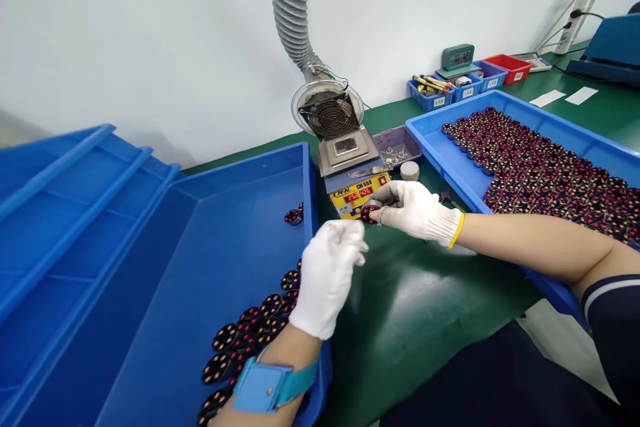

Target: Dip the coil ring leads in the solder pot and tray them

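White gloves [320, 297] of matt cloth, the right-hand one visibly knitted, contrast with the smooth, metal-looking rim of the round part [369, 214]. The green tabletop [410, 300] is smooth and glossy under the light. The blue trays [225, 233] are smooth plastic (softly shiny rather than mirror-like). The digital-display bench unit [326, 160] has a dull metal top; the grey exhaust hose [290, 7] looks matt and ridged.
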Demonstrator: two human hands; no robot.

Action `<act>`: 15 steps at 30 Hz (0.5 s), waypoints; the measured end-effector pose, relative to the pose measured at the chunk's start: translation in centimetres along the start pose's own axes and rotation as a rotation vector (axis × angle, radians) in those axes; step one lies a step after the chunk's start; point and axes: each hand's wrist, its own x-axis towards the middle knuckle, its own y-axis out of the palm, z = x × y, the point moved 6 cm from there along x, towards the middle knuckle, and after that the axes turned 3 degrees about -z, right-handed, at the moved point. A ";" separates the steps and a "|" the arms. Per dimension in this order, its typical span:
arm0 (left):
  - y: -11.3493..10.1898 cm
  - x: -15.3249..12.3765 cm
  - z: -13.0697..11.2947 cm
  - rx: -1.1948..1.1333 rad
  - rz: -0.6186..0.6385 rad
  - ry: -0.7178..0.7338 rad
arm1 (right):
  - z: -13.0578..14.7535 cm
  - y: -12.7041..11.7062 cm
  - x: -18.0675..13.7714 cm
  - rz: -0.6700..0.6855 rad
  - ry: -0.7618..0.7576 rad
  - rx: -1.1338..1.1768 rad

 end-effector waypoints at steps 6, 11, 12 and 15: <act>1.1 -1.0 0.2 -0.044 -0.033 -0.045 | -0.1 0.1 -0.3 -0.004 0.011 -0.021; -1.2 -1.1 -0.3 -0.143 -0.195 0.045 | 0.3 -0.1 -0.5 -0.038 0.121 0.043; -1.6 -0.9 -0.1 -0.162 -0.222 0.039 | 0.4 -0.1 -0.7 -0.043 0.134 0.043; -1.9 -0.2 0.6 -0.162 -0.239 -0.003 | 1.3 -0.4 -0.4 -0.011 0.082 0.017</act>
